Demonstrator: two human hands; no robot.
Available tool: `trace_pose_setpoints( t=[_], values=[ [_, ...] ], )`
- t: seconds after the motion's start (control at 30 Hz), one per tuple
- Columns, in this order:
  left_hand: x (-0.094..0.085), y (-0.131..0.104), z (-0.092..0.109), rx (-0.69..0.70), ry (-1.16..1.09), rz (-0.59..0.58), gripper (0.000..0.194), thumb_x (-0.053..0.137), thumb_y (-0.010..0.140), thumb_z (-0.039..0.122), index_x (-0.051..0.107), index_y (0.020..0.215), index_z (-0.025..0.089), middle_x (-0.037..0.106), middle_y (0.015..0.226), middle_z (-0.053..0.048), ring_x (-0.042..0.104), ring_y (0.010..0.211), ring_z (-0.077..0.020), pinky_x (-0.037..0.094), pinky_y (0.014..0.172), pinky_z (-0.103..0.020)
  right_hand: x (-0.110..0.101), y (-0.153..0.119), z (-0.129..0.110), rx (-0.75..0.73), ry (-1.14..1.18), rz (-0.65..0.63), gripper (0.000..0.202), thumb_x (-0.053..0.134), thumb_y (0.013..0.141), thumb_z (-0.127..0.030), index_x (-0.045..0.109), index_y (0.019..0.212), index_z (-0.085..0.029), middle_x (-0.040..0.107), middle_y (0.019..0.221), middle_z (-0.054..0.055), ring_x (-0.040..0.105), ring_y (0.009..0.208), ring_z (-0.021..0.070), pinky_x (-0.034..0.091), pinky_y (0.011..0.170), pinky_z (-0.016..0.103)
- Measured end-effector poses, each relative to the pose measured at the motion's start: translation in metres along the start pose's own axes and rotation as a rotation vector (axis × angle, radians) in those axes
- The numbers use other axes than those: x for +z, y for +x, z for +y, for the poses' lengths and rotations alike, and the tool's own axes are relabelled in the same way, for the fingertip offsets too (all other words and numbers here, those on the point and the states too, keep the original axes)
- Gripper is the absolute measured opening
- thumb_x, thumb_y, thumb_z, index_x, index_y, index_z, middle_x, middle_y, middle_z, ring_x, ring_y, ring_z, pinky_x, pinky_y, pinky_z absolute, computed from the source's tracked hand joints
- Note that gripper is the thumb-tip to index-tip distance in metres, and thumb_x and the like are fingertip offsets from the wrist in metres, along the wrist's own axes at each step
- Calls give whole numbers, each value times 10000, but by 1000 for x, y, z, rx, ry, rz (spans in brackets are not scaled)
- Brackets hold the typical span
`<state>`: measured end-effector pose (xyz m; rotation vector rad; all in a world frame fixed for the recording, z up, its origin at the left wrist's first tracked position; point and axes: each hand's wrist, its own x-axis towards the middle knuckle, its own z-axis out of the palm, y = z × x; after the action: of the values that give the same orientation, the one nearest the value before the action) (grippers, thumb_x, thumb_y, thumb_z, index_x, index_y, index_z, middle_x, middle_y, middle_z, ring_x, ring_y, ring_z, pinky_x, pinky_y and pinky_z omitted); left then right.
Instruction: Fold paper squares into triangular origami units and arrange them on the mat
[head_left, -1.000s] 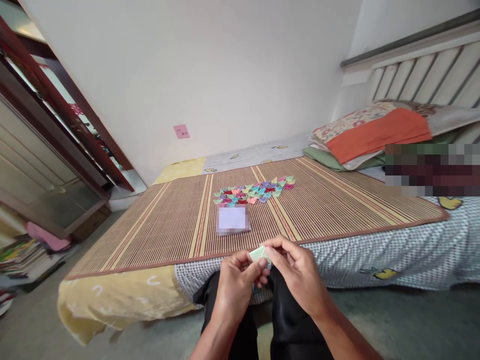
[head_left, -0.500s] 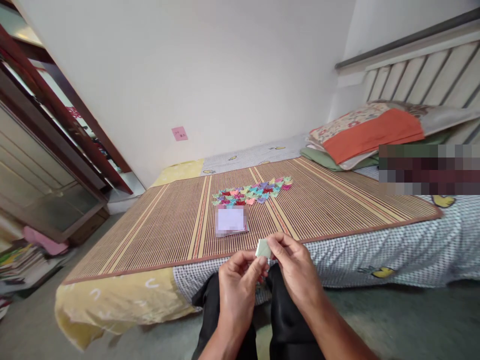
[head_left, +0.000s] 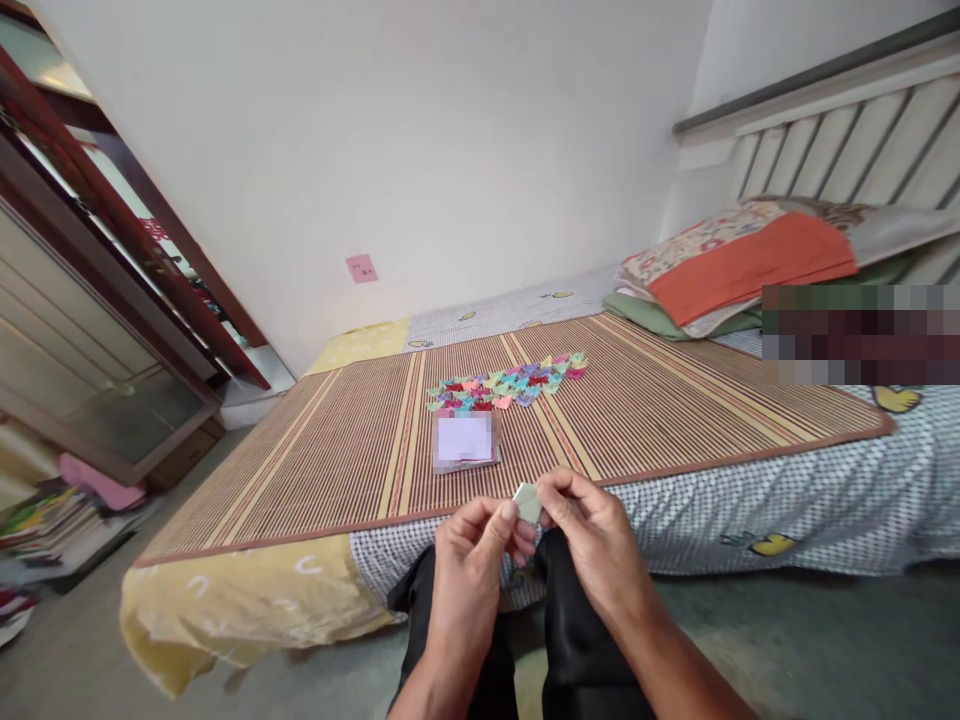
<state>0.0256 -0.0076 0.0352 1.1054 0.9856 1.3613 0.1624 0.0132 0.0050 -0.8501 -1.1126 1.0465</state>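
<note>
Folded pale-green paper [head_left: 529, 504] sits in front of the lap, between the fingertips of both hands; the left hand [head_left: 469, 560] clamps its left corner, the right hand [head_left: 598, 535] pinches its right edge; it has just been tilted, which suggests the fold is still being worked; half a second ago its outline stood squarer, with the left thumb at its lower edge; beyond the fingers, the blurred pale packet [head_left: 465, 440] and coloured paper pieces [head_left: 504, 402] lie unmoved on the mat [head_left: 300, 480].

Pink note [head_left: 361, 268] on white wall [head_left: 487, 140]
</note>
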Motion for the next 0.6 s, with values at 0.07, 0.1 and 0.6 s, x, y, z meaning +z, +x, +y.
trace_pose_setpoints(
  t=[0.07, 0.1, 0.6],
  values=[
    [-2, 2, 0, -57, -44, -40, 343, 834, 797, 456, 740, 688, 145, 734, 643, -63, 590, 542, -128, 472, 554, -230, -2, 0, -3, -18, -29, -14, 318, 728, 908, -490, 690, 784, -200, 582, 651, -17, 563, 613, 153, 486, 587, 245],
    [-2, 2, -1, -69, -48, -51, 340, 837, 790, 454, 740, 689, 144, 736, 644, -68, 589, 536, -130, 469, 546, -232, -3, 0, -5, -29, -44, -23, 312, 722, 911, -485, 695, 787, -201, 579, 646, -17, 564, 608, 155, 488, 580, 246],
    [-3, -3, 2, 208, 469, -12, 245, 707, 924, 389, 756, 786, 192, 641, 685, -20, 542, 661, -177, 394, 614, -267, 1, -6, -17, -280, -236, -36, 213, 624, 1014, -339, 670, 848, -214, 667, 809, 14, 627, 727, 170, 501, 677, 255]
  ],
)
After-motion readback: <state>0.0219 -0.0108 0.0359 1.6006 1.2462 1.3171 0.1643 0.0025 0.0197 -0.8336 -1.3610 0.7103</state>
